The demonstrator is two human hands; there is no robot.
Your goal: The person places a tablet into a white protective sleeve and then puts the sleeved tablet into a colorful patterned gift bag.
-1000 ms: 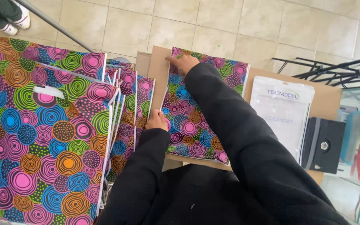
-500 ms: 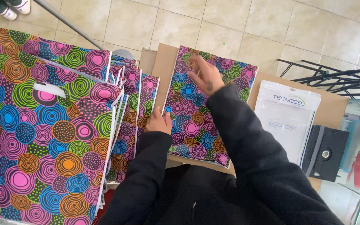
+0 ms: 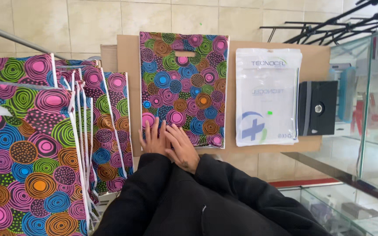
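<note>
A flat plastic bag (image 3: 184,78) printed with bright circles lies on a brown cardboard sheet (image 3: 127,65). Both of my hands press flat on its near edge, side by side. My left hand (image 3: 152,140) rests at the bag's near left corner with fingers spread. My right hand (image 3: 181,146) lies right beside it, fingers pointing toward the left hand and touching it. Neither hand grips anything. Black sleeves cover both arms.
Stacks of the same patterned bags (image 3: 36,144) stand at the left. A white plastic packet (image 3: 267,96) lies to the right of the bag, then a black box (image 3: 316,108). A glass counter (image 3: 364,131) fills the right side. Black metal racks (image 3: 337,22) sit beyond, on the tiled floor.
My right hand has slid from the far edge of the bag down to its near edge, beside my left hand. The view has shifted so the bag lies squarer.
</note>
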